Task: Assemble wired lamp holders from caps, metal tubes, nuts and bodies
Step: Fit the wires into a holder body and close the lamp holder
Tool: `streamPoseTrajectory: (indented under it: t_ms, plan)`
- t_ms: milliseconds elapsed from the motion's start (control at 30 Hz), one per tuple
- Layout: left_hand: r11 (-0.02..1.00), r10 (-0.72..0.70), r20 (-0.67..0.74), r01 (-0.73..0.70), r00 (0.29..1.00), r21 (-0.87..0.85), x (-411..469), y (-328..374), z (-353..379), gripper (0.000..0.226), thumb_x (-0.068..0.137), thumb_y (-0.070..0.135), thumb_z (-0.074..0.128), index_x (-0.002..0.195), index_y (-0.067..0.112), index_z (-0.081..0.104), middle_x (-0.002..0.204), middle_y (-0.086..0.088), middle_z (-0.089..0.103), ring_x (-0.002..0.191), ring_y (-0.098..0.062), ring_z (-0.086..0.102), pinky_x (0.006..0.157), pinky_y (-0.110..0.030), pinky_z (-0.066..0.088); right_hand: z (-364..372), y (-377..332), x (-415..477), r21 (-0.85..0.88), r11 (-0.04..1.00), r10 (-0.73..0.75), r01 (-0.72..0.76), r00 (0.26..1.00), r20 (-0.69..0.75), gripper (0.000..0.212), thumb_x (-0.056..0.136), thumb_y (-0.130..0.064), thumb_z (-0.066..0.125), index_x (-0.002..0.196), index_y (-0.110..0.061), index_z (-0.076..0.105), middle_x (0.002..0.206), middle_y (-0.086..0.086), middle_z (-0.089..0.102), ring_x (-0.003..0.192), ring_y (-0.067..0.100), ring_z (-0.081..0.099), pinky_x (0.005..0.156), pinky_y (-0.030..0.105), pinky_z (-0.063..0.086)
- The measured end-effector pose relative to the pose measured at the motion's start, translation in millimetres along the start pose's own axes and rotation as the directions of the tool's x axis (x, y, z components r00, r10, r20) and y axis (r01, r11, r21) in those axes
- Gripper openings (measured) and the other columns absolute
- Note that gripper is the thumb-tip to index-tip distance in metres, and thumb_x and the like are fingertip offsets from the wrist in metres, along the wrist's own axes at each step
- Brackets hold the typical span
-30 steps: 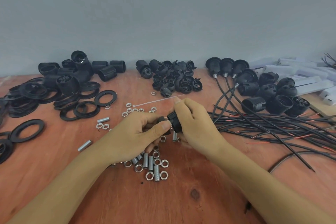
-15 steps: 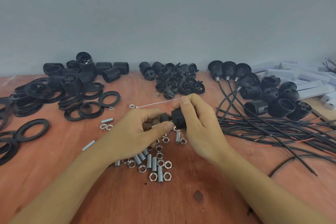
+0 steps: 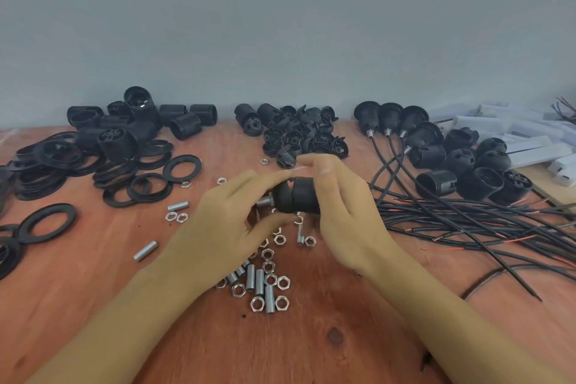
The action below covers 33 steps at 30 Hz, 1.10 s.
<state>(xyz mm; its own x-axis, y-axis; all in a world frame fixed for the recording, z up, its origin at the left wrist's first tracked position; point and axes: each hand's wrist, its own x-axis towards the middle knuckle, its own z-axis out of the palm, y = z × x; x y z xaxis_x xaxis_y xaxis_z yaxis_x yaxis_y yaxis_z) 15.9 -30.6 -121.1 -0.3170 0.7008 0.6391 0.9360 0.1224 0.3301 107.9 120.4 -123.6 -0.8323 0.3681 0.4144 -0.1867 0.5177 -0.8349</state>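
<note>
Head view: above nuts [image 3: 270, 278] on the tabletop [image 3: 311, 352], left hand [image 3: 224, 227] pinches the cap [image 3: 282, 196] with its metal tube [image 3: 264, 202], right hand [image 3: 346, 212] grips the threaded body [image 3: 304, 198], opposed seemingly for twisting together.

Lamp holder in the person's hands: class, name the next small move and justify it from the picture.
Probably twist the cap tight onto the body. The left hand pinches the cap, where a metal tube sticks out, while the right hand grips the threaded body, so the two halves meet between the hands.
</note>
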Motion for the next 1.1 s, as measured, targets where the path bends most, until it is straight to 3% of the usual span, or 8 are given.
streamPoseTrajectory:
  t_ms: [167, 367, 533, 667, 767, 833, 1000, 1100]
  plan:
    - [0.982, 0.159, 0.017, -0.160, 0.987, 0.100, 1, -3, -5, 0.048, 0.089, 0.029, 0.061, 0.130, 0.004, 0.058, 0.099, 0.012, 0.050, 0.086, 0.004, 0.043, 0.085, -0.006, 0.040, -4, 2, 1, -0.170, 0.966, -0.188, 0.193, 0.981, 0.042, 0.048, 0.100, -0.046, 0.032, 0.077, -0.016, 0.062, 0.055, -0.012, 0.050, 0.048, 0.004, 0.053, 0.049, 0.014, 0.034]
    - [0.949, 0.267, 0.130, -0.284, 0.955, 0.137, -4, -5, -5, 0.047, 0.091, 0.026, 0.057, 0.135, 0.010, 0.051, 0.088, -0.009, 0.061, 0.071, -0.019, 0.059, 0.064, -0.033, 0.055, -15, 7, 2, -0.281, 0.892, -0.307, 0.353, 0.931, 0.196, 0.052, 0.100, -0.043, 0.032, 0.082, -0.008, 0.066, 0.056, -0.018, 0.042, 0.048, 0.006, 0.041, 0.052, 0.019, 0.030]
    - [0.963, 0.249, 0.142, -0.261, 0.958, 0.072, -3, -3, -1, 0.047, 0.093, 0.032, 0.055, 0.135, 0.011, 0.048, 0.091, -0.010, 0.062, 0.073, -0.023, 0.061, 0.066, -0.038, 0.054, -16, 9, 2, -0.268, 0.900, -0.288, 0.342, 0.932, 0.222, 0.054, 0.101, -0.039, 0.029, 0.073, -0.007, 0.060, 0.056, -0.008, 0.051, 0.049, 0.011, 0.047, 0.051, 0.030, 0.038]
    - [0.977, 0.209, 0.006, -0.209, 0.978, 0.042, -1, -3, 3, 0.050, 0.091, 0.035, 0.060, 0.132, 0.005, 0.056, 0.106, 0.003, 0.060, 0.090, -0.002, 0.054, 0.082, -0.022, 0.051, -11, 5, 4, -0.117, 0.956, -0.260, 0.269, 0.962, 0.088, 0.048, 0.101, -0.051, 0.028, 0.101, -0.018, 0.062, 0.071, -0.001, 0.064, 0.060, 0.015, 0.059, 0.055, 0.039, 0.046]
    - [0.989, 0.143, -0.105, -0.140, 0.984, 0.040, -2, -4, 4, 0.048, 0.094, 0.044, 0.057, 0.126, 0.008, 0.060, 0.103, 0.008, 0.059, 0.086, 0.004, 0.051, 0.082, -0.013, 0.046, -4, 1, 6, 0.224, 0.969, -0.100, 0.106, 0.994, -0.039, 0.030, 0.091, -0.059, 0.034, 0.100, -0.042, 0.058, 0.074, 0.004, 0.063, 0.051, 0.009, 0.052, 0.045, 0.027, 0.040]
    - [0.995, 0.100, -0.186, -0.096, 0.977, 0.029, -5, -7, 4, 0.045, 0.096, 0.047, 0.053, 0.124, 0.011, 0.055, 0.101, 0.005, 0.061, 0.078, 0.002, 0.051, 0.078, -0.008, 0.044, -2, 3, 8, 0.383, 0.923, -0.007, 0.029, 0.998, -0.059, 0.030, 0.090, -0.058, 0.034, 0.099, -0.042, 0.058, 0.071, 0.008, 0.063, 0.045, 0.010, 0.051, 0.043, 0.021, 0.039]
    - [0.978, -0.137, -0.405, 0.057, 0.904, -0.203, -5, -14, -1, 0.037, 0.095, 0.051, 0.052, 0.127, 0.032, 0.046, 0.104, 0.034, 0.059, 0.078, -0.003, 0.066, 0.064, -0.013, 0.050, 3, 9, 5, -0.010, 0.999, -0.035, 0.036, 0.999, 0.037, 0.012, 0.096, -0.038, 0.053, 0.102, -0.029, 0.058, 0.083, -0.005, 0.066, 0.064, 0.002, 0.057, 0.058, 0.016, 0.046]
    - [0.929, -0.301, -0.448, 0.154, 0.842, -0.335, -5, -23, -3, 0.029, 0.095, 0.046, 0.053, 0.120, 0.034, 0.048, 0.087, 0.026, 0.067, 0.073, 0.002, 0.065, 0.064, -0.011, 0.047, 19, 5, 14, -0.335, 0.926, -0.110, 0.176, 0.972, 0.209, 0.017, 0.098, -0.033, 0.055, 0.109, -0.023, 0.062, 0.093, -0.014, 0.060, 0.084, 0.002, 0.053, 0.072, 0.016, 0.038]
